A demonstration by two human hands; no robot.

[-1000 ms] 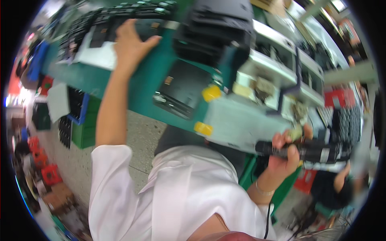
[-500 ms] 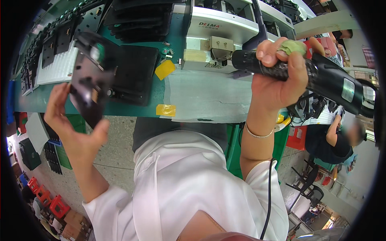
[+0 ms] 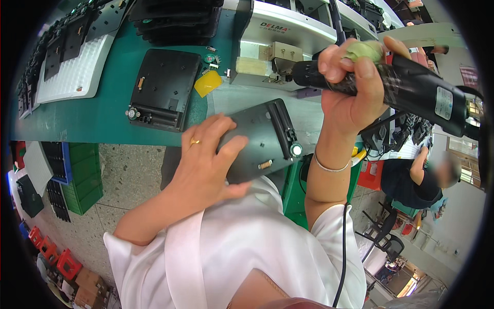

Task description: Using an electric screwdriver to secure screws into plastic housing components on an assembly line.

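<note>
My left hand [image 3: 206, 154] grips the left side of a flat black plastic panel [image 3: 252, 136], tilted over the table's front edge. A ribbed bar, a round silvery part and a small copper-coloured coil sit on its face. In my right hand [image 3: 355, 85] is a thick black electric screwdriver [image 3: 427, 90], held almost level, with green wrap around one finger. Its tip end points left at the metal outlet of a screw feeder [image 3: 283, 54]; whether it touches cannot be made out. A similar black panel [image 3: 167, 87] lies on the table, left of the held one.
Stacked black panels [image 3: 177, 23] stand at the back. A white tray [image 3: 87, 77] with dark parts lies far left. Near the feeder are a yellow paper piece [image 3: 208, 84] and small loose parts. A green crate [image 3: 85, 188] stands below the table; another person [image 3: 417, 180] is at right.
My left hand has swung from the far left to the middle, bringing the black panel in front of me. The right hand and screwdriver have shifted only slightly.
</note>
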